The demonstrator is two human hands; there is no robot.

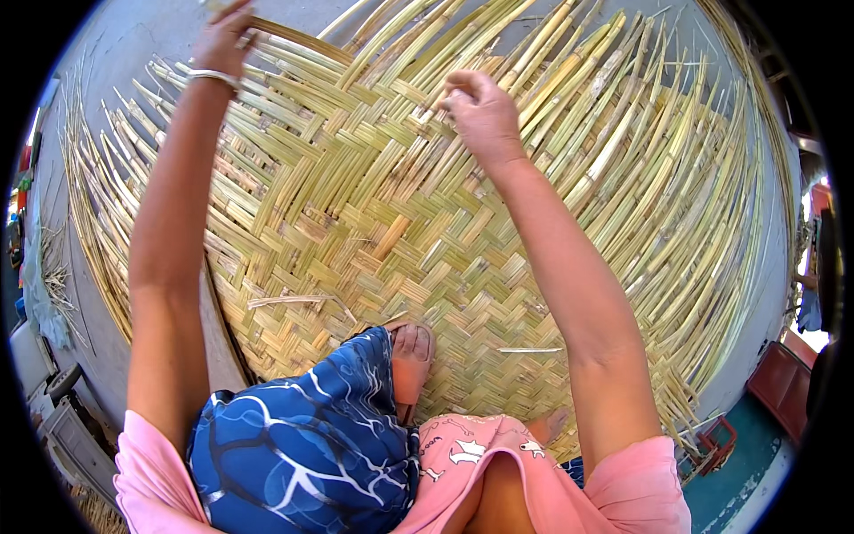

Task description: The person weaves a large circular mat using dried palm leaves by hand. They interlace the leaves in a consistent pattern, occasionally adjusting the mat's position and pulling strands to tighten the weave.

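Observation:
A large woven mat (382, 240) of flat, split cane strips lies on the floor under me, pale green and yellow, in a slanting twill pattern. Far out at the upper left, my left hand (227, 40), slightly blurred, is closed on a cane strip (302, 39) that runs right toward the woven part. My right hand (485, 116) hovers over the mat's far woven area with its fingers curled together. Whatever those fingers may pinch is too small to make out. Long unwoven cane ends (614, 151) fan out beyond both hands.
My sandalled foot (410, 356) rests on the mat. Loose cane slivers (531, 350) lie on the weave. Grey floor (102, 356) borders the mat at the left. A dark red object (779, 384) stands at the right, and clear plastic (44, 285) lies at the far left.

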